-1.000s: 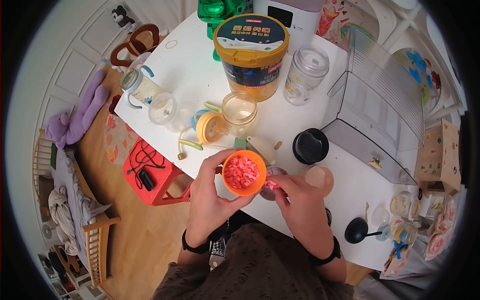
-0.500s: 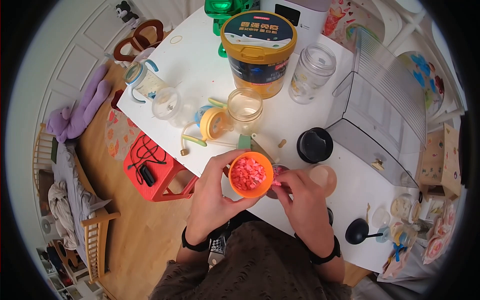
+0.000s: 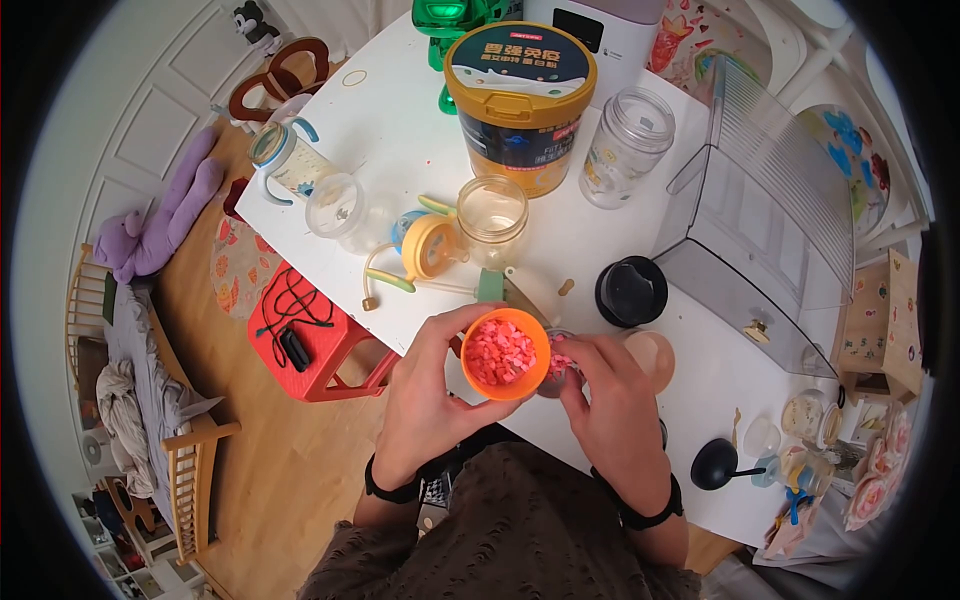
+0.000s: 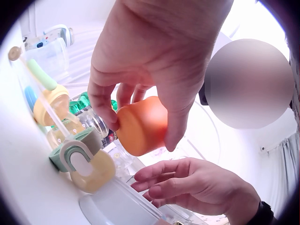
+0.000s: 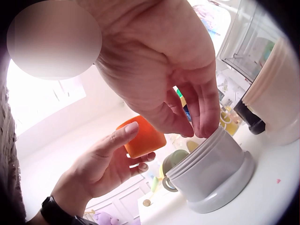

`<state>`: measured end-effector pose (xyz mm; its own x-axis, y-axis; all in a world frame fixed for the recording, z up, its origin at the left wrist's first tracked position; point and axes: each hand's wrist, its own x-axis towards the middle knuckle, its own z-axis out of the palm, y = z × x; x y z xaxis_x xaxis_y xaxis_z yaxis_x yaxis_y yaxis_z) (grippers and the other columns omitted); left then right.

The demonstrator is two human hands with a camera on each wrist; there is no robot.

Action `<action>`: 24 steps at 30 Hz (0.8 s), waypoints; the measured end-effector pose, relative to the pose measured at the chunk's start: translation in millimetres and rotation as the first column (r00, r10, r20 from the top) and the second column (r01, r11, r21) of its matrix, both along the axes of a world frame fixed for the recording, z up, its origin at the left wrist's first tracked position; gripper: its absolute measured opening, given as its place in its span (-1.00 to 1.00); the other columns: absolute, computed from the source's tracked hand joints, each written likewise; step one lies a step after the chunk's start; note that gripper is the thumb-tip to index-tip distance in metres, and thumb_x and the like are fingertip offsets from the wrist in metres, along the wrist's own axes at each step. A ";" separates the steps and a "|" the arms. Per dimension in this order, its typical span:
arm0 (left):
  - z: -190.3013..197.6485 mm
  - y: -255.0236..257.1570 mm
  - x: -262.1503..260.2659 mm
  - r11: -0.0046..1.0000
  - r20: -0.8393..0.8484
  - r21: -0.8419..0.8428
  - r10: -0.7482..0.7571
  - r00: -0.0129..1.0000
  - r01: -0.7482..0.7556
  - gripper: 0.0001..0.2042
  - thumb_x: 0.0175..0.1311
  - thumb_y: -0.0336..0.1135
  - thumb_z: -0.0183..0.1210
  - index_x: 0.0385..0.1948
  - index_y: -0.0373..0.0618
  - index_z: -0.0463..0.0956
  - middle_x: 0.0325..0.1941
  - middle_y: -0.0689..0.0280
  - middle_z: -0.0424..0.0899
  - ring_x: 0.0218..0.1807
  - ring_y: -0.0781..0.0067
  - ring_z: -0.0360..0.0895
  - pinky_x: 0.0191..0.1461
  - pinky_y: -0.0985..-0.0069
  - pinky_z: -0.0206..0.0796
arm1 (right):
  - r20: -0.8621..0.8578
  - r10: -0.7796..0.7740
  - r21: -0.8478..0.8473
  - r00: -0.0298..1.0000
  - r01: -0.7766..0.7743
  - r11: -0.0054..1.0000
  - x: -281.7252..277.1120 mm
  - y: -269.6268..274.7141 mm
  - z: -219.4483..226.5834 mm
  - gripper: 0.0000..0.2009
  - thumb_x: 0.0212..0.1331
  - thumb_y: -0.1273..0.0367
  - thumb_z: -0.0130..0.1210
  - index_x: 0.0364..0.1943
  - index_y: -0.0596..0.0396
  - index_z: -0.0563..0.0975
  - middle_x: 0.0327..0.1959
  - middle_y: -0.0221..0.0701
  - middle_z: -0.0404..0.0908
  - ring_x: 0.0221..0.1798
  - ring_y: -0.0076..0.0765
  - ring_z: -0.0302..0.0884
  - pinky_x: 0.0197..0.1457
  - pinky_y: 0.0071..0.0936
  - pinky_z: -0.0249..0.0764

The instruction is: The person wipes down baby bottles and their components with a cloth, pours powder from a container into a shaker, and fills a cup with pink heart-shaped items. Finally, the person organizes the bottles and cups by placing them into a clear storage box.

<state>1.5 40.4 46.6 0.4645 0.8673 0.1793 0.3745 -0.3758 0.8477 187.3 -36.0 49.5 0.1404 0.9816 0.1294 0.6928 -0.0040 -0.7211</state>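
My left hand (image 3: 425, 390) grips a small orange cup (image 4: 140, 129) between thumb and fingers, tilted toward me. Small pink pieces (image 3: 498, 352) fill much of the cup in the head view. Just right of it, my right hand (image 3: 620, 410) hovers at a grey screw-top container (image 5: 211, 176) that holds more pink pieces. In the right wrist view its fingertips are right at the container's threaded rim. From the left wrist view its fingers look loosely bent, the thumb a little apart, with nothing visible between them.
Beyond the hands stand a clear jar (image 3: 492, 225), a yellow bottle top (image 3: 430, 248), and a large gold-lidded tub (image 3: 520, 110). A black lid (image 3: 631, 291), a beige cup (image 3: 650, 362) and a transparent box (image 3: 745, 290) are on the right. A red stool (image 3: 310, 345) stands left of the table.
The view has shifted slightly, so the table things sit a little further right. The right hand has moved slightly at the grey container; the left still holds the cup.
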 end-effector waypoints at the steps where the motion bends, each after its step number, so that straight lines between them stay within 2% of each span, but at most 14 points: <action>1: -0.1 -0.3 -0.4 1.000 0.000 0.000 0.000 1.000 0.000 -0.21 -0.17 -0.36 0.64 0.18 -0.21 0.37 0.19 0.15 0.62 0.19 0.33 0.62 0.30 0.34 0.43 | -0.010 -0.001 0.007 1.000 0.001 1.000 -0.2 0.2 -0.1 -0.67 0.05 0.62 0.20 -0.04 0.17 0.54 -0.09 -0.21 0.58 -0.07 0.06 0.57 0.00 -0.13 0.53; 5: -0.2 -0.6 -0.9 0.998 0.025 -0.044 -0.034 0.999 0.035 -0.19 -0.17 -0.40 0.63 0.20 -0.20 0.34 0.25 0.13 0.56 0.25 0.32 0.56 0.34 0.34 0.41 | 0.015 -0.007 -0.004 1.000 0.007 1.000 -2.0 0.1 2.3 -0.66 0.01 0.63 0.22 -0.06 0.15 0.57 -0.08 -0.24 0.58 -0.08 0.01 0.54 0.02 -0.17 0.52; 7: 0.5 -0.6 -1.4 0.998 0.024 -0.048 -0.042 0.999 0.043 -0.18 -0.17 -0.41 0.63 0.21 -0.20 0.33 0.26 0.12 0.54 0.27 0.32 0.55 0.34 0.34 0.41 | 0.149 0.074 0.042 0.986 -0.081 0.996 -2.7 0.3 1.5 -0.68 -0.03 0.60 0.22 -0.11 0.12 0.60 -0.10 -0.30 0.60 -0.07 -0.09 0.50 0.02 -0.23 0.50; 8: 0.9 -1.1 -1.9 0.996 0.056 -0.076 -0.039 0.998 0.043 -0.18 -0.19 -0.43 0.63 0.20 -0.20 0.33 0.25 0.11 0.54 0.26 0.31 0.55 0.35 0.33 0.41 | 0.149 0.073 0.042 0.986 -0.080 0.996 -3.2 -0.3 -1.1 -0.68 -0.03 0.60 0.22 -0.11 0.12 0.60 -0.10 -0.30 0.60 -0.07 -0.09 0.50 0.02 -0.23 0.50; 10: 1.1 -1.3 -3.0 0.994 0.089 -0.103 -0.035 0.995 0.044 -0.17 -0.20 -0.44 0.64 0.20 -0.21 0.33 0.25 0.10 0.55 0.26 0.30 0.55 0.35 0.32 0.41 | 0.270 0.178 -0.064 0.946 -0.167 0.984 -4.2 -1.5 -7.6 -0.71 -0.04 0.54 0.21 -0.15 0.10 0.63 -0.13 -0.37 0.62 -0.05 -0.15 0.47 0.04 -0.24 0.47; 14: 1.8 -1.1 -6.0 0.992 0.131 -0.117 -0.031 0.991 0.046 -0.16 -0.23 -0.49 0.63 0.20 -0.22 0.32 0.25 0.08 0.54 0.26 0.27 0.55 0.35 0.30 0.41 | 0.334 0.274 -0.120 0.902 -0.248 0.961 -4.4 0.2 -7.5 -0.71 -0.03 0.50 0.19 -0.14 0.11 0.63 -0.15 -0.40 0.63 -0.06 -0.14 0.47 0.06 -0.23 0.44; 16: 1.8 -0.7 -7.1 0.992 0.125 -0.116 -0.027 0.992 0.042 -0.16 -0.23 -0.49 0.63 0.20 -0.22 0.32 0.25 0.07 0.54 0.26 0.27 0.55 0.35 0.30 0.41 | 0.261 0.199 -0.008 0.945 -0.204 0.979 -5.1 0.0 -4.4 -0.72 -0.02 0.53 0.20 -0.15 0.09 0.62 -0.15 -0.39 0.62 -0.04 -0.12 0.47 0.10 -0.19 0.41; 17: 1.2 -0.7 -7.7 0.992 0.121 -0.121 -0.025 0.992 0.039 -0.16 -0.23 -0.49 0.63 0.20 -0.22 0.32 0.25 0.07 0.54 0.27 0.27 0.54 0.36 0.30 0.41 | 0.262 0.200 -0.008 0.944 -0.205 0.979 -4.9 0.7 -1.7 -0.72 -0.02 0.53 0.20 -0.15 0.09 0.62 -0.15 -0.39 0.62 -0.04 -0.12 0.47 0.10 -0.19 0.41; 19: 0.2 -1.8 -7.5 0.991 0.119 -0.127 -0.023 0.993 0.038 -0.16 -0.22 -0.50 0.63 0.20 -0.22 0.32 0.25 0.07 0.54 0.28 0.28 0.54 0.37 0.31 0.40 | 0.186 -0.078 0.077 0.979 0.064 0.995 -4.2 1.4 6.7 -0.71 -0.01 0.54 0.23 -0.13 0.05 0.62 -0.18 -0.36 0.61 -0.07 -0.13 0.49 0.04 -0.21 0.45; 22: 0.7 -1.4 -4.8 0.991 0.105 -0.126 -0.034 0.994 0.047 -0.21 -0.17 -0.47 0.61 0.20 -0.21 0.35 0.25 0.09 0.56 0.29 0.27 0.52 0.36 0.29 0.38 | 0.098 -0.167 0.170 0.981 0.149 0.974 -1.4 -0.9 21.5 -0.68 0.01 0.54 0.26 -0.09 0.01 0.62 -0.15 -0.33 0.58 -0.11 -0.17 0.51 -0.06 -0.25 0.49; 23: 2.7 0.5 -3.5 0.996 0.063 -0.043 -0.074 0.995 0.077 -0.22 -0.17 -0.46 0.59 0.20 -0.19 0.37 0.25 0.10 0.57 0.29 0.24 0.52 0.36 0.28 0.37 | 0.098 -0.167 0.172 0.981 0.149 0.974 0.3 -1.7 27.4 -0.68 0.01 0.54 0.26 -0.09 0.01 0.62 -0.15 -0.33 0.58 -0.11 -0.17 0.51 -0.06 -0.25 0.49; 24: 3.8 1.9 -2.2 0.993 0.018 0.039 -0.111 0.994 0.111 -0.23 -0.17 -0.46 0.58 0.20 -0.17 0.39 0.24 0.12 0.59 0.28 0.21 0.52 0.35 0.27 0.36 | 0.075 -0.069 0.237 0.995 0.049 0.970 2.2 -2.7 33.2 -0.67 0.00 0.53 0.27 -0.07 0.03 0.62 -0.14 -0.33 0.58 -0.15 -0.19 0.51 -0.11 -0.28 0.50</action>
<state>-0.7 42.3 50.4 0.5534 0.8030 0.2210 0.3117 -0.4458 0.8391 189.6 -38.7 82.7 0.1766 0.9126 0.3687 0.7535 0.1156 -0.6472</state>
